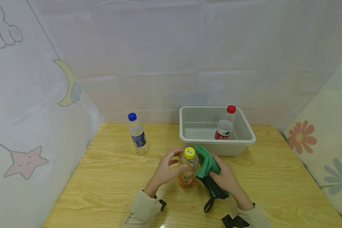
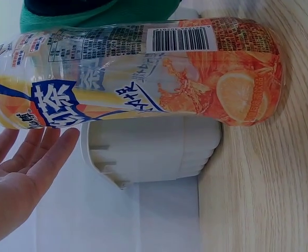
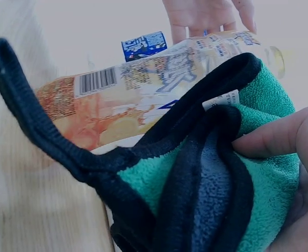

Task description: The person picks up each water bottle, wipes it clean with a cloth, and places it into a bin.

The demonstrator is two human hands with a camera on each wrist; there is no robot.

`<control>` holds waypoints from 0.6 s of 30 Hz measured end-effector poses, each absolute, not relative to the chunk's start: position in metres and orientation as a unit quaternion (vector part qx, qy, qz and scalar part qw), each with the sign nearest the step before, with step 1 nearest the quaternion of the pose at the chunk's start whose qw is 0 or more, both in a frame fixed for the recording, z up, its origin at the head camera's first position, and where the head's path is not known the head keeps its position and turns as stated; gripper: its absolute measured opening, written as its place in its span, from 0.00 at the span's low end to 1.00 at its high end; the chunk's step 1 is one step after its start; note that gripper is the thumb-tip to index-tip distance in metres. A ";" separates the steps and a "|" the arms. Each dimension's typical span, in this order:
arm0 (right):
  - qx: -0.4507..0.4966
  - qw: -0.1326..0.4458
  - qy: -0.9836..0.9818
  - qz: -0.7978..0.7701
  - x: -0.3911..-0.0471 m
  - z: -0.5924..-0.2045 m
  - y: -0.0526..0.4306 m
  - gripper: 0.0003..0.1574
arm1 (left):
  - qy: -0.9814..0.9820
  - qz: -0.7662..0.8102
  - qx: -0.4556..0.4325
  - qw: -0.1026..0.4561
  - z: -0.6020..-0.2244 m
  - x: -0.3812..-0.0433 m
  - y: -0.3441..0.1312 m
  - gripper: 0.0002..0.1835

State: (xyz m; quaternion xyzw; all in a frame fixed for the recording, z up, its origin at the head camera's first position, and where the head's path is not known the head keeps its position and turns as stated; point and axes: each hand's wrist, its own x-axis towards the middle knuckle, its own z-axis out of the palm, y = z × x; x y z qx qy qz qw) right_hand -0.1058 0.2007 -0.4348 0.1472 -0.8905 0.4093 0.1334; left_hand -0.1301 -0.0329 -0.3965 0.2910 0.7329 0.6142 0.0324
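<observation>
A clear drink bottle point(image 1: 189, 167) with a yellow cap and an orange-fruit label stands upright on the table. My left hand point(image 1: 168, 167) is beside its upper part, fingers spread and thumb in front. In the left wrist view, the fairly straight fingers point(image 2: 54, 152) reach right to the bottle's edge. On the other side, my right hand point(image 1: 223, 174) grips a folded green cloth point(image 1: 206, 163) with black trim and a hanging loop. The right wrist view shows the cloth point(image 3: 269, 105) bunched against the thumb and overlapping the bottle point(image 3: 112, 105).
Behind the hands stands a pale plastic bin point(image 1: 213, 147), with a red-capped bottle point(image 1: 224, 128) leaning inside. A blue-capped bottle point(image 1: 138, 136) stands at the left on the wooden table point(image 1: 102, 183). A hanging sheet point(image 1: 148, 63) borders the table's back edge.
</observation>
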 end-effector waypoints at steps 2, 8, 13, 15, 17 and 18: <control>0.148 0.139 -0.890 0.409 -0.106 -0.433 0.200 0.39 | 0.732 0.615 0.293 0.031 -0.397 -0.130 -0.033 0.24; 0.156 0.149 -0.887 0.407 -0.106 -0.426 0.197 0.39 | 0.730 0.612 0.303 0.027 -0.397 -0.131 -0.034 0.25; 0.154 0.141 -0.888 0.409 -0.106 -0.420 0.193 0.38 | 0.731 0.612 0.302 0.029 -0.397 -0.132 -0.034 0.25; 0.157 0.141 -0.888 0.409 -0.106 -0.419 0.191 0.38 | 0.731 0.613 0.300 0.029 -0.398 -0.132 -0.034 0.25; 0.161 0.147 -0.889 0.404 -0.107 -0.420 0.191 0.38 | 0.729 0.614 0.300 0.028 -0.399 -0.132 -0.034 0.24; 0.163 0.149 -0.888 0.403 -0.107 -0.420 0.191 0.38 | 0.728 0.615 0.301 0.028 -0.399 -0.132 -0.034 0.24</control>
